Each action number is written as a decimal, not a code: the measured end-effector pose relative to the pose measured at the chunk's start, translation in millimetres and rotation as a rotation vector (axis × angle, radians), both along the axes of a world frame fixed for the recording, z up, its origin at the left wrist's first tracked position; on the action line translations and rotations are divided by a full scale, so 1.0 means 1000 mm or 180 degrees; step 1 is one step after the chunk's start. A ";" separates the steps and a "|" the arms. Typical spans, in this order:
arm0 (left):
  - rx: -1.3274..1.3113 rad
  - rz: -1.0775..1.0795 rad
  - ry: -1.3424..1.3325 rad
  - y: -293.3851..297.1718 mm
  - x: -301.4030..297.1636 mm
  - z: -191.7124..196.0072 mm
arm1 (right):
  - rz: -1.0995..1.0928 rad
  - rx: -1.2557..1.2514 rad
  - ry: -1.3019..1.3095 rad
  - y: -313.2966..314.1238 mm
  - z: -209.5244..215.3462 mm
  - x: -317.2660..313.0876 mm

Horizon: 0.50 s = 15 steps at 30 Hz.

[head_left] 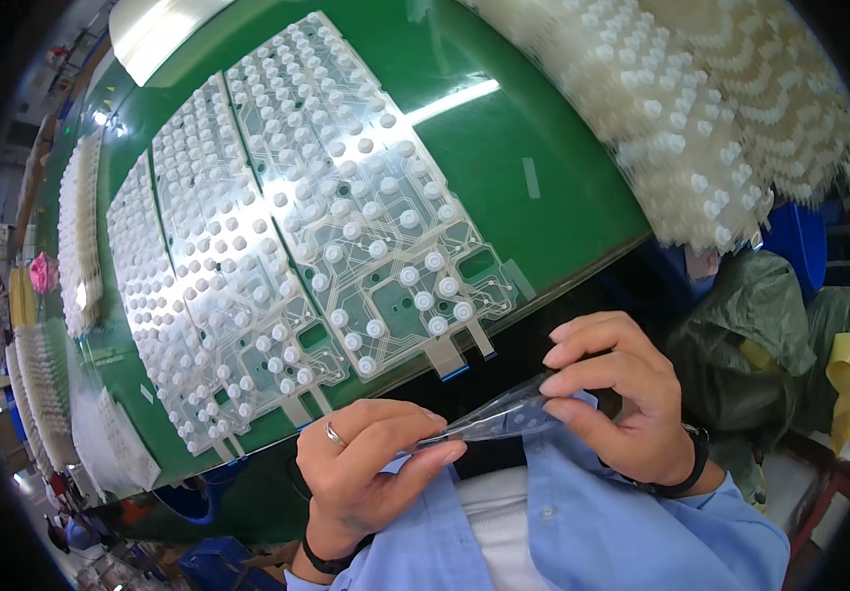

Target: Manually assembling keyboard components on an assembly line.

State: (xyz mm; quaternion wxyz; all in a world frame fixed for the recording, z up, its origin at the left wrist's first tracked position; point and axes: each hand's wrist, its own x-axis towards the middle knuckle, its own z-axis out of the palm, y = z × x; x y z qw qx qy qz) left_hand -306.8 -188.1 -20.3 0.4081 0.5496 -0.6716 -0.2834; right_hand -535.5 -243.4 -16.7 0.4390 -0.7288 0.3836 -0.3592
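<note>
Right, a thin clear plastic sheet (504,416) sits between both hands, low in the view, just off the near edge of the green table (543,148) and in front of the person's blue shirt (602,522). The left hand (361,463), a ring on one finger, has its grip closed on the sheet's left end, thumb and fingertips pinching it flat. The right hand (622,394), a dark band at its wrist, has its grip closed too, fingertips pressed on the sheet's right end.

Just beyond the hands, three clear sheets dotted with white rubber domes lie side by side on the table: the nearest sheet (375,217), a middle sheet (228,266) and a far-left sheet (149,295), their tails hanging over the near edge. At upper right, a big heap of white dome mats (701,108) is piled on the table. More stacks of mats (80,236) stand along the left side. A blue bin (799,246) sits beside the heap at right; its contents can't be seen.
</note>
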 end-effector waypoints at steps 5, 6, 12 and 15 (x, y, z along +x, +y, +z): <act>0.0293 0.0055 -0.0044 -0.005 -0.001 0.004 | 0.0031 -0.0561 -0.0124 -0.010 0.003 -0.004; 0.0288 0.0083 -0.0070 -0.006 0.000 0.004 | -0.0010 -0.0450 -0.0263 -0.014 0.001 -0.005; -0.0378 -0.0370 -0.0755 -0.026 -0.007 -0.001 | -0.0237 0.0350 -0.0243 -0.044 -0.010 0.010; -0.0366 -0.0498 -0.1158 -0.031 -0.011 -0.006 | -0.0258 0.0685 -0.0065 -0.053 -0.009 0.018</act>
